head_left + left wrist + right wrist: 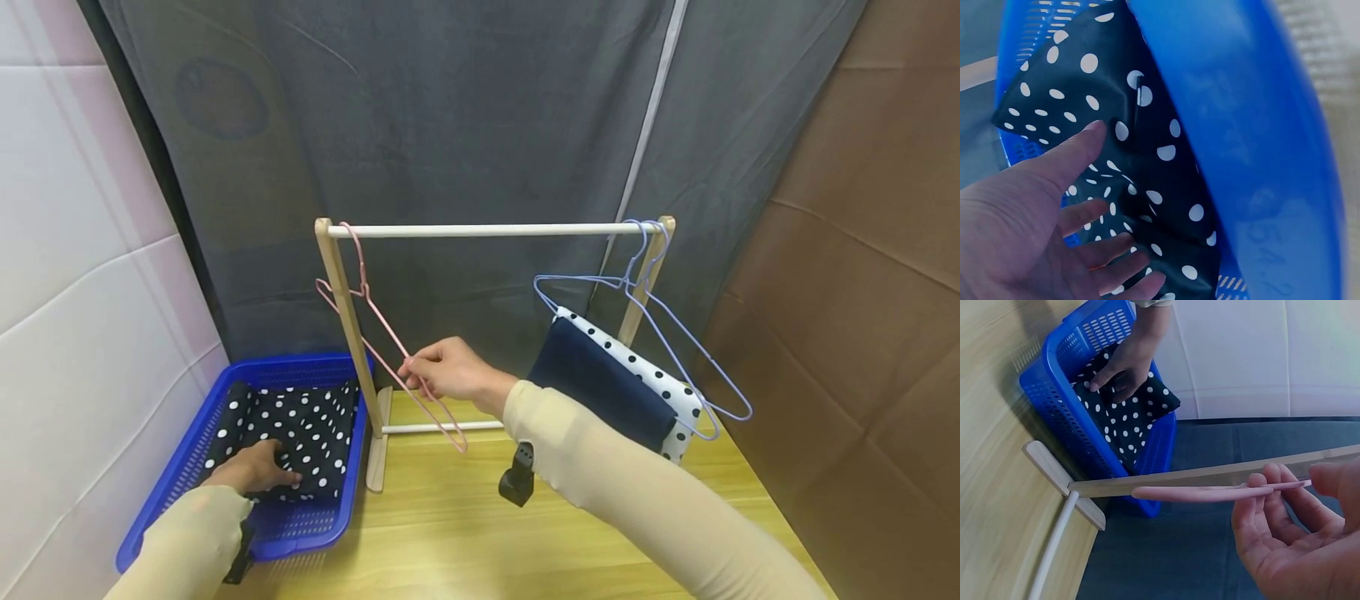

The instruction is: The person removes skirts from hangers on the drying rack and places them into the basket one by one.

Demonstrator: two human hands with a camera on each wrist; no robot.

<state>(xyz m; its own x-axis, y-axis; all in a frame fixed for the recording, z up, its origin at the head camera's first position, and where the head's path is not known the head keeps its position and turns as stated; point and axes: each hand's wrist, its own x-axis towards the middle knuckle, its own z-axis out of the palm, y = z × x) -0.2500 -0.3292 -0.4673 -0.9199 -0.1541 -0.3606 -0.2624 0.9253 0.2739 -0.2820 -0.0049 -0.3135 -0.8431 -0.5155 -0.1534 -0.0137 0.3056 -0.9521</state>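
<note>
A pink clothes hanger [386,324] hooks over the left end of a white rail. My right hand [459,371] pinches its side bar between thumb and fingers, as the right wrist view also shows. To the left, my left hand [253,468] reaches into a blue plastic basket [300,546]. Its fingers rest on a black cloth with white polka dots [318,433]. The thumb [1079,150] is stretched out and the other fingers are loosely bent against the folds, with no cloth gripped in the left wrist view.
The hanging rack has a white top rail [487,230] and wooden posts. At its right end hang blue hangers [577,277], with a navy cloth [600,383] and a white cloth with black dots [648,367]. A white wall panel borders the left, a brown one the right.
</note>
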